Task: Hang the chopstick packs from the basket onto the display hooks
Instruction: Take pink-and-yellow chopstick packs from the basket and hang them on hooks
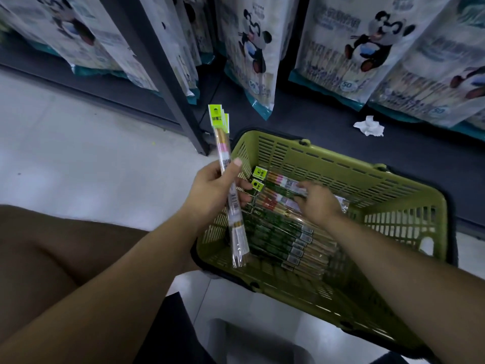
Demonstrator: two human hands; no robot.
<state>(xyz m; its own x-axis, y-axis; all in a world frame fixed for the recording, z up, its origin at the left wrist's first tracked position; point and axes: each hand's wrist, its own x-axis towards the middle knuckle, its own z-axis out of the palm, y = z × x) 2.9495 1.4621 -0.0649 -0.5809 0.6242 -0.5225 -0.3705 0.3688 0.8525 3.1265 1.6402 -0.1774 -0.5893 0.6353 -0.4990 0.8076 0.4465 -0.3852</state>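
Chopstick packs (220, 132) upright in left hand (212, 190), right hand (317, 203) pinching another

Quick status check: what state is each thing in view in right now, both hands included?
basket, on the floor, upright.
basket packs, lying flat in rows inside it.
held packs, bundled, upright, green tabs on top.
left hand, grips the held packs.
right hand, fingers on the basket packs; grip unclear.
tissue, crumpled on the dark shelf base.
panda bags, lined up on the shelving.
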